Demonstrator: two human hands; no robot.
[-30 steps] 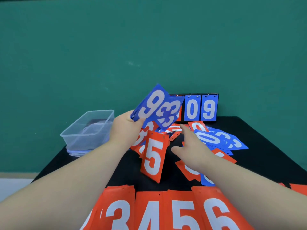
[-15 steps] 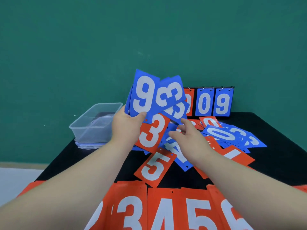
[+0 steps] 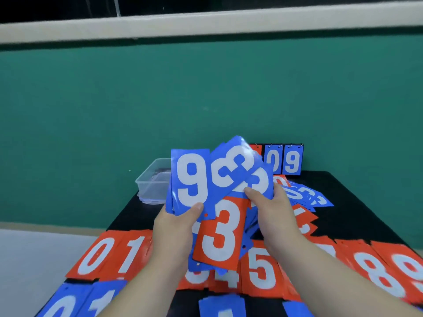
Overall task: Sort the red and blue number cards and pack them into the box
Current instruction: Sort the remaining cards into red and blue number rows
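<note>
My left hand [image 3: 175, 234] grips a fanned bunch of cards held up over the table: a blue 9 [image 3: 191, 179] in front at the left, blue 3 cards [image 3: 238, 165] behind it, and a red 3 [image 3: 220, 229] lower down. My right hand [image 3: 272, 211] pinches the right edge of the same bunch, thumb on a blue 3. A clear plastic box [image 3: 152, 181] stands at the table's far left, partly hidden by the cards. Red cards 0 [image 3: 98, 255], 1, 5 [image 3: 261, 266], 8 and 9 lie in a row on the near table, with blue cards [image 3: 75, 300] below them.
A small flip scoreboard [image 3: 283, 160] showing blue 0 and 9 stands at the back of the black table [image 3: 357, 202]. A loose heap of blue and red cards [image 3: 309, 200] lies right of my hands. A green wall rises behind the table.
My right hand rose from the table to the bunch and now pinches its right edge. The bunch came up and closer; the view tilted, showing the sorted rows of red and blue cards.
</note>
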